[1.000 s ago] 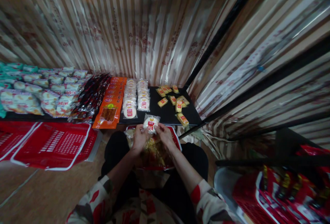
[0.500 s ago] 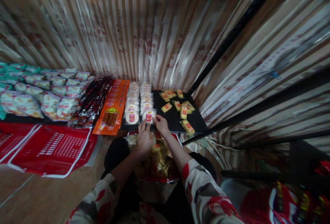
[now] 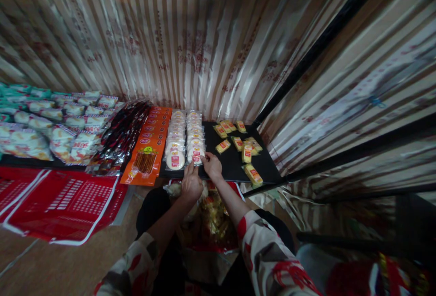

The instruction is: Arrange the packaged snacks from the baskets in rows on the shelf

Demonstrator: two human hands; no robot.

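Note:
Two columns of round white crackers in clear packets lie overlapping on the black shelf (image 3: 218, 171). At the front of the right column is a cracker packet (image 3: 196, 153) with a red and white label. My right hand (image 3: 212, 167) pinches this packet's right edge between thumb and fingers. My left hand (image 3: 192, 183) reaches to its front edge with fingers stretched out and fingertips against it. The front packet of the left column (image 3: 175, 160) lies just left of my hands. Below my hands, a red basket (image 3: 239, 190) between my knees holds gold-wrapped and clear packets.
Several small yellow packets (image 3: 247, 153) are scattered on the shelf's right part. An orange snack packet (image 3: 145, 162), dark shiny packets (image 3: 122, 132) and white snack bags (image 3: 61, 139) lie left. A red basket (image 3: 68, 200) stands below; a black post (image 3: 296, 77) rises right.
Both hands have stayed at the front packet of the right column, which now sits closer over the packets behind it. The view has shifted slightly.

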